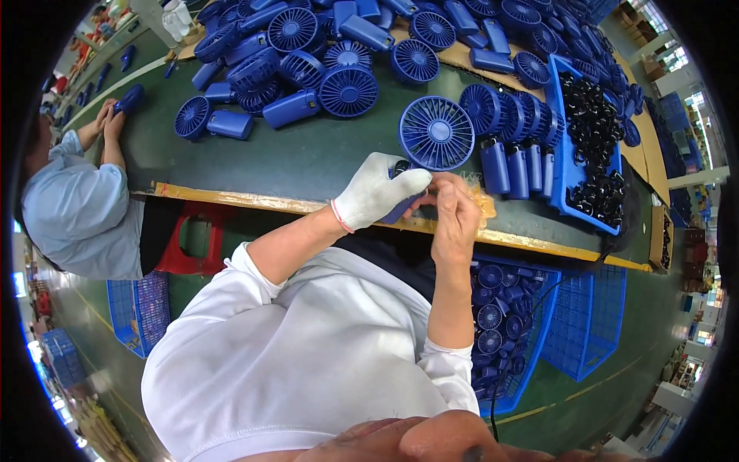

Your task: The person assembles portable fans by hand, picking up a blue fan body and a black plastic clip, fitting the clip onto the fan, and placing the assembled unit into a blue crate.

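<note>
A blue handheld fan (436, 132) is upright over the bench's near edge, its round grille facing up toward me. My left hand (377, 191), in a white knitted glove, is closed around its handle, with the thumb near the base of the grille. A small black piece (399, 168) shows between the gloved fingers. Against the handle, just under the grille, are the closed fingers of my bare right hand (457, 209); what they pinch is hidden. To the right, several blue fans (496, 165) stand lined up in a row.
A blue tray (560, 158) of small black looped parts stands at the right. Blue fans (294, 31) heap along the bench's (308, 146) far side. Below the edge is a blue crate (531, 369) of fans. At left, a co-worker (77, 200) holds a blue fan near a red stool (196, 239).
</note>
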A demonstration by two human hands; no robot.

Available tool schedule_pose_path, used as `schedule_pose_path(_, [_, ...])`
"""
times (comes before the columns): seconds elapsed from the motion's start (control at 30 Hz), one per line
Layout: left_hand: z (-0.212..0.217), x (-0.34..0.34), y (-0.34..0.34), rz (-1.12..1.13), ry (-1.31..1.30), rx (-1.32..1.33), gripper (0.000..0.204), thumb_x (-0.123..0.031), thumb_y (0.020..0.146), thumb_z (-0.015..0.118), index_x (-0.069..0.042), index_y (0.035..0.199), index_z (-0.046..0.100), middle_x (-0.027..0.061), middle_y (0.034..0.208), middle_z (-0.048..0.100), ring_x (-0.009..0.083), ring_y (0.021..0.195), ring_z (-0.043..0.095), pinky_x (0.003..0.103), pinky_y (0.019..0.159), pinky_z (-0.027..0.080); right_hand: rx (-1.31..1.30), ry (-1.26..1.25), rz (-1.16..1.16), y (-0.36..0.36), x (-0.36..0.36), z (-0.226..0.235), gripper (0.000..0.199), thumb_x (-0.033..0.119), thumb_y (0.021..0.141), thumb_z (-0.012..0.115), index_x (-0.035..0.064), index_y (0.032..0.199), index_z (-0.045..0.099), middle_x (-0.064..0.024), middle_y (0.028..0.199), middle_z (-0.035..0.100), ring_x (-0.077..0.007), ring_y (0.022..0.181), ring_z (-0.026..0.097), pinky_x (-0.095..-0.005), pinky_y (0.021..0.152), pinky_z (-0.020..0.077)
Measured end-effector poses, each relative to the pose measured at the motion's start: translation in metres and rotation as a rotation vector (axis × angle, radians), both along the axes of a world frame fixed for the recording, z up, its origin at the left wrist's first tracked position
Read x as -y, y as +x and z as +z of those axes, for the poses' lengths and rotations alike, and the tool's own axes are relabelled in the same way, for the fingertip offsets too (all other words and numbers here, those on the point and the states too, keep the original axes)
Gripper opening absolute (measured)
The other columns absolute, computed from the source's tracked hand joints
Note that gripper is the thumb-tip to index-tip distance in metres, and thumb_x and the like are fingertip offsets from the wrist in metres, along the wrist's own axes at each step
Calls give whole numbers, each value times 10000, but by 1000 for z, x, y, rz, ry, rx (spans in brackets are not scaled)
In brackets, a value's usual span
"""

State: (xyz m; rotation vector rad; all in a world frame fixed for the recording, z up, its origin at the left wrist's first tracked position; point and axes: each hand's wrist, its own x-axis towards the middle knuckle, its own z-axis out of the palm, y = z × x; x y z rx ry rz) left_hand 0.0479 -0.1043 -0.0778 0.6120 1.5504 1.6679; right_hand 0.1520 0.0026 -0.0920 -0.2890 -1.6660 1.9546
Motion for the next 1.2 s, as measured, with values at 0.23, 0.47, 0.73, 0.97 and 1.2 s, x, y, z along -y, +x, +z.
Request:
schedule_pose_path(0.23, [-5, -3, 9, -150, 84, 280, 651, -552, 1006, 252, -29, 869, 614, 70, 697, 615, 150, 563, 576, 261, 553, 474, 191, -608, 50, -15, 4, -1, 501, 552, 942, 497, 65, 950, 616, 4, 589, 547, -68, 353, 403, -199, 298, 265])
schedule_pose_path(0.47, [-4, -11, 14, -52, -1, 224, 649, -561, 996, 249, -14, 972, 598, 92, 659, 607, 159, 468, 563, 261, 440, 456, 123, -225, -127, -13, 5, 4, 318, 168, 792, 707, -17, 1038, 628, -84, 806, 638, -110, 438, 537, -225, 296, 397])
schedule_pose_path(0.73, [-25, -19, 2, 186, 59, -446, 396, -342, 1006, 364, -9, 1123, 543, 154, 921, 653, 225, 820, 639, 320, 723, 509, 84, 741, -168, -17, -26, 20, 320, 211, 723, 742, 22, 969, 667, -178, 946, 644, -372, 861, 614, -428, 759, 485])
schedule_pose_path(0.97, [-23, -6, 7, 152, 47, -163, 415, -211, 965, 499, 53, 1278, 428, 133, 1096, 566, 178, 969, 588, 299, 816, 510, 509, 1410, -444, -17, -91, 15, 425, 401, 728, 765, -11, 828, 745, -206, 1243, 541, -433, 1235, 403, -543, 1030, 301])
schedule_pose_path(1.2, [-30, -4, 0, 198, 138, -174, 328, -171, 963, 522, 32, 1219, 491, 118, 1036, 613, 182, 937, 625, 297, 830, 508, 685, 1422, -273, -19, -101, 18, 503, 503, 605, 796, 98, 903, 770, -137, 1114, 618, -425, 1198, 466, -520, 953, 443])
